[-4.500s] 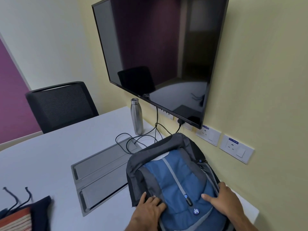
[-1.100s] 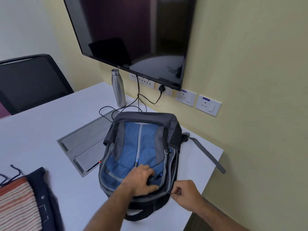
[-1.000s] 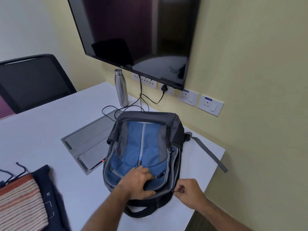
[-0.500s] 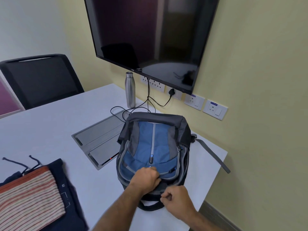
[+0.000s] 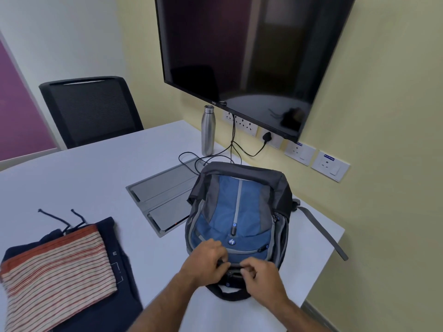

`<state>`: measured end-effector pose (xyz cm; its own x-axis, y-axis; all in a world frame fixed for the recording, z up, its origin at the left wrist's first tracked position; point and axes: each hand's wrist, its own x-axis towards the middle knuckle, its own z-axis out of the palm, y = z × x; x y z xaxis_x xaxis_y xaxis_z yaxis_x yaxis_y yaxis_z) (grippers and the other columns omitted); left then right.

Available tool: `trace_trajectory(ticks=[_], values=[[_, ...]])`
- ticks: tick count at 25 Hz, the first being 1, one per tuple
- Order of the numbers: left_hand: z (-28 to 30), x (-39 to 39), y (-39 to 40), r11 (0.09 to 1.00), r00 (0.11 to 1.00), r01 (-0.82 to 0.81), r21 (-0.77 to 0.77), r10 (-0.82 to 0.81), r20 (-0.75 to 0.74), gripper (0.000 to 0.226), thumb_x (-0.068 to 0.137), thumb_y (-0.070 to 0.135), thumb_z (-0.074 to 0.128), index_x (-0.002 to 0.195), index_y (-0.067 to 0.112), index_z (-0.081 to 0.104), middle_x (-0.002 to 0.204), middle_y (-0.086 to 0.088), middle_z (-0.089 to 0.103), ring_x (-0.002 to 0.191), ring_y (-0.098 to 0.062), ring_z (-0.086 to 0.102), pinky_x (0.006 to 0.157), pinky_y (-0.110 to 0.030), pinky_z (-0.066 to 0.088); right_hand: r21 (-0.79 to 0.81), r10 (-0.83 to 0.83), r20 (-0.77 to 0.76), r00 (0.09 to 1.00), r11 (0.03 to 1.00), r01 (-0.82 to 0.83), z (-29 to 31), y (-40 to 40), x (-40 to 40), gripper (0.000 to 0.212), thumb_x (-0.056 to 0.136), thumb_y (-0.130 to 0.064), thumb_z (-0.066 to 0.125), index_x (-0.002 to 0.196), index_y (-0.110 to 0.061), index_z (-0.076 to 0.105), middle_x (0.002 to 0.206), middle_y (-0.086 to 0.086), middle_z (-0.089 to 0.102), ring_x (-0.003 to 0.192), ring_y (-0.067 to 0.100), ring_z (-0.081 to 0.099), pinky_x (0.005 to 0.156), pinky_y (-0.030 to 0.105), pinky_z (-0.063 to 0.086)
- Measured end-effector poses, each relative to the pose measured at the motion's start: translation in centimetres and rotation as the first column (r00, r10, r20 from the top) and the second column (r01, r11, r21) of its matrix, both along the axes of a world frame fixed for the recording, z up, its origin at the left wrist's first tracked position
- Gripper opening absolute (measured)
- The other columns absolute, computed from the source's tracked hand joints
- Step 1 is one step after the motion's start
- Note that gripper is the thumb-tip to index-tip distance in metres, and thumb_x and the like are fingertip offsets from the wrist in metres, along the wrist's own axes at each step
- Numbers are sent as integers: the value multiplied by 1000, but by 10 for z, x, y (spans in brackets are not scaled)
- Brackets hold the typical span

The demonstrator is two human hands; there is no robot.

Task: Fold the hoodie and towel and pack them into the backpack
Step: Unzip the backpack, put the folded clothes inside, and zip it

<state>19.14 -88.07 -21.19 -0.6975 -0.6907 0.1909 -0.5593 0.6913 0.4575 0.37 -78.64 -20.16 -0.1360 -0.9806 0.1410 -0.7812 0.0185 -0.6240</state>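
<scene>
White bench (image 5: 84, 178) under wall TV (image 5: 251, 51) | steel bottle (image 5: 207, 130), cables behind backpack (image 5: 239, 212) | towel (image 5: 55, 267) on hoodie (image 5: 119, 271), left | left hand (image 5: 206, 262), right hand (image 5: 261, 274) pinch zipper pulls, right hand now nearer left than earlier

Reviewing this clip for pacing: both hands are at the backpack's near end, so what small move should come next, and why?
Probably pull the zipper along to open the backpack. Both the left hand and right hand pinch at its near edge, while the folded towel and hoodie wait beside it, unpacked.
</scene>
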Motion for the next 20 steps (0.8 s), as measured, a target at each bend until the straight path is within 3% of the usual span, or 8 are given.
trace_trajectory(ticks=[2,4,8,14,20], values=[[-7,7,9,998,998,-8,-68,13,66,29,73,53,64,69,25,57,70,8,58,69,-15,55,61,-27,41,-29,16,-249,968,999,-24,-2,-9,-8,20,75,-28,73,95,-24,73,85,-13,66,78,5,60,69,23,52],[-10,7,21,995,972,-35,-96,56,226,41,66,65,63,71,25,59,71,8,62,69,-16,59,57,-26,37,46,83,-418,905,996,-70,-4,-20,-10,28,70,-35,79,95,-26,72,88,-11,65,85,14,59,71,27,53],[-6,-8,37,963,899,-268,-10,254,358,46,80,61,57,92,17,65,98,-4,70,94,-26,62,74,-32,43,100,181,-615,768,983,-151,-4,-33,0,34,44,-47,91,64,-32,68,64,-16,57,64,11,57,56,26,48],[-5,-17,42,906,878,-407,113,354,323,33,85,43,52,89,14,67,92,-3,72,91,-25,65,72,-31,47,83,199,-639,743,978,-190,-6,-39,-1,33,44,-42,92,59,-31,65,59,-16,55,60,9,55,54,24,46],[-4,-19,41,896,937,-343,282,306,168,24,74,36,53,82,15,59,83,0,69,82,-21,61,70,-33,49,84,226,-663,714,970,-229,5,-38,-2,34,43,-41,92,56,-30,63,58,-15,53,57,8,54,52,23,46]])
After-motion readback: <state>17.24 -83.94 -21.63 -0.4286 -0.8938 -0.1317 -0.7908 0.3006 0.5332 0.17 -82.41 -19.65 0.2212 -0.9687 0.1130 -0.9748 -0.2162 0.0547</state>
